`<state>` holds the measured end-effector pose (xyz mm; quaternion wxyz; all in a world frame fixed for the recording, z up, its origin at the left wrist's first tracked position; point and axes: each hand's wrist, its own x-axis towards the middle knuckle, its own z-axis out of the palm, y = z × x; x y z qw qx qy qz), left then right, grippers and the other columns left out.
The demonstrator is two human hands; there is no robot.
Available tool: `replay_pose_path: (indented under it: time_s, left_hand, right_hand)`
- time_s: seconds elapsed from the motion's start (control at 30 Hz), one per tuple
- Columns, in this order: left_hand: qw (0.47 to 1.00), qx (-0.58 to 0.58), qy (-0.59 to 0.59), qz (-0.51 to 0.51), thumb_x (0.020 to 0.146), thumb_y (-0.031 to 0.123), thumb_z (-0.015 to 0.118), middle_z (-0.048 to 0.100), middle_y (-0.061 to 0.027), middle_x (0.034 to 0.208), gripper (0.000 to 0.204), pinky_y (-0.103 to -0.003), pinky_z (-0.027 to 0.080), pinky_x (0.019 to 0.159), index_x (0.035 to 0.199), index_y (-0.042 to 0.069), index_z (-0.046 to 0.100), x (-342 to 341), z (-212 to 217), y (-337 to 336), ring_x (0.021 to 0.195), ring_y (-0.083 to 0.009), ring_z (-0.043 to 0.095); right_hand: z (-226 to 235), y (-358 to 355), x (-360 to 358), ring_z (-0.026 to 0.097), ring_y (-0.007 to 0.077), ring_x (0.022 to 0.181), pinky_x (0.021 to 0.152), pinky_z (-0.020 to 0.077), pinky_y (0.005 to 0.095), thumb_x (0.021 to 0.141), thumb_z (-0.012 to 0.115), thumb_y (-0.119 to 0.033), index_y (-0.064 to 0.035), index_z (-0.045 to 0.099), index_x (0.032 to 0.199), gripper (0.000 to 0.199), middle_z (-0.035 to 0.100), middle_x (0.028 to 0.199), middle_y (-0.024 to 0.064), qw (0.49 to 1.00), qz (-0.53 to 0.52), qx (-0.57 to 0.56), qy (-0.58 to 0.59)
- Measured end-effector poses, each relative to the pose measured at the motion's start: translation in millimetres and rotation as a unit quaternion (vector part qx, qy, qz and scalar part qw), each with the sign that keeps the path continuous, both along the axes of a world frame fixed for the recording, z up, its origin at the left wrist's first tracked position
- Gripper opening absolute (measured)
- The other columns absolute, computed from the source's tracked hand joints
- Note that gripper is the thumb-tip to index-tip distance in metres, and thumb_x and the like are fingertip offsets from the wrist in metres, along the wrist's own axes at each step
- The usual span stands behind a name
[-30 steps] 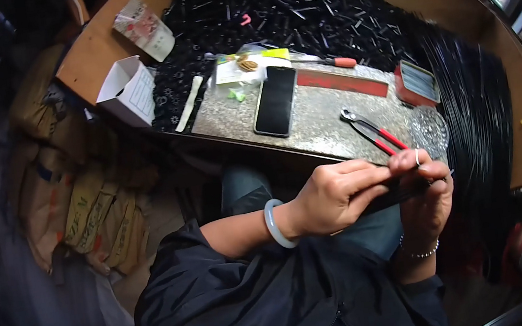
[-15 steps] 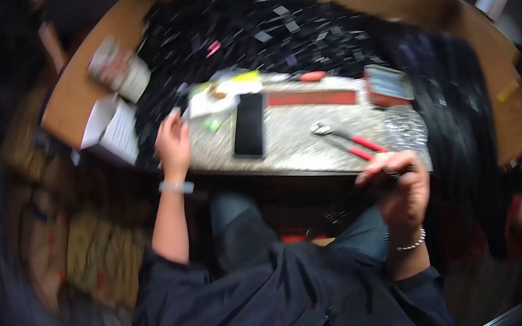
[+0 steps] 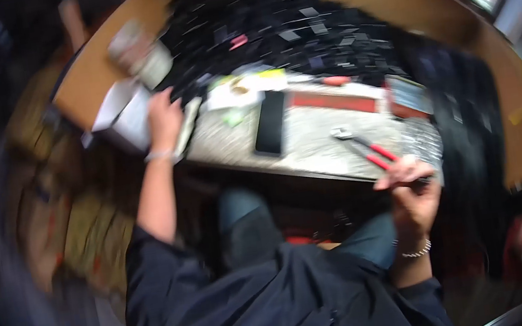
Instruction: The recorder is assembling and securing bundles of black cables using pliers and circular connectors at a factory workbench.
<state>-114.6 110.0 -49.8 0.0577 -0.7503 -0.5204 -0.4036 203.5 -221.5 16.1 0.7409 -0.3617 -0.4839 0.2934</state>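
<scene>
My left hand (image 3: 163,118) reaches out, fingers loose, touching a white box (image 3: 127,112) at the table (image 3: 310,136) edge. My right hand (image 3: 412,192) pinches a small dark part, blurred. I judge the next move needs a careful pick.

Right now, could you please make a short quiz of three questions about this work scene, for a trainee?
1. True or false: the left hand reaches to the far left part of the stone slab, beside the white box.
2. Which thing lies flat in the middle of the slab? A) a black phone B) a cup C) a book
3. Fill in: the pliers on the slab have ____ handles.

Key:
1. True.
2. A.
3. Red. The right hand is raised near them, at the slab's near edge; blur hides whether it holds anything.
</scene>
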Motion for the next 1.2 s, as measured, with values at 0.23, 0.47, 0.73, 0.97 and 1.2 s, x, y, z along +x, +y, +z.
replay_pose_path:
  time_s: [0.23, 0.47, 0.73, 0.97, 1.2]
  left_hand:
    - [0.992, -0.038, 0.119, 0.022, 0.078, 0.011, 0.061, 0.057, -0.0255, 0.107, 0.038, -0.041, 0.041, 0.09, 0.111, -0.005, 0.055, -52.4, -38.1, 73.9, 0.101, -0.0386, 0.054]
    - [0.991, -0.023, 0.134, 0.017, 0.082, 0.009, 0.057, 0.055, -0.0183, 0.095, 0.019, -0.04, 0.044, 0.077, 0.098, -0.001, 0.055, 0.0, -39.0, 62.1, 0.089, -0.0361, 0.053]
    - [0.861, -0.242, -0.344, -0.288, 0.086, 0.008, 0.056, 0.057, -0.0088, 0.109, 0.028, -0.027, 0.045, 0.083, 0.113, -0.001, 0.055, 60.9, 50.3, -51.3, 0.092, -0.0152, 0.057]
    - [0.667, -0.312, -0.392, -0.551, 0.086, 0.001, 0.057, 0.061, -0.0091, 0.103, 0.025, -0.022, 0.047, 0.068, 0.111, 0.001, 0.055, 176.3, 110.6, -156.2, 0.084, -0.0118, 0.061]
    - [0.524, -0.376, -0.376, -0.665, 0.086, -0.001, 0.054, 0.056, -0.0131, 0.115, 0.025, -0.028, 0.046, 0.085, 0.111, -0.001, 0.056, 211.8, 121.4, -180.9, 0.098, -0.0164, 0.059]
  right_hand:
    - [4.0, 7.4, 4.4, 0.05, 0.0039, 0.077, 0.069, 0.0429, 0.0202, 0.075, 0.072, -0.004, -0.0067, 0.053, 0.09, 0.025, 0.052, 0.086, -0.0025, 0.997, 0.03, -0.074, 0.0]
    - [-5.5, 5.0, 14.0, 0.042, 0.0013, 0.072, 0.065, 0.0377, 0.0183, 0.077, 0.071, -0.006, -0.0092, 0.048, 0.083, 0.023, 0.046, 0.078, -0.0064, 0.996, 0.037, -0.064, 0.051]
    - [6.1, 4.2, 0.9, 0.051, 0.0034, 0.076, 0.069, 0.0454, 0.0211, 0.075, 0.071, -0.002, -0.0057, 0.051, 0.078, 0.021, 0.051, 0.079, -0.0035, 0.988, 0.026, -0.139, 0.062]
    - [-20.0, 17.3, 8.9, 0.059, 0.0173, 0.072, 0.071, 0.0503, 0.0322, 0.078, 0.064, 0.002, -0.0013, 0.055, 0.079, 0.009, 0.056, 0.076, 0.0066, 0.997, 0.04, -0.041, 0.06]
    - [-15.8, 18.5, -2.3, 0.059, 0.0167, 0.071, 0.07, 0.0495, 0.0314, 0.082, 0.066, -0.016, -0.0023, 0.053, 0.078, 0.019, 0.056, 0.073, 0.0059, 0.995, 0.026, -0.074, 0.059]
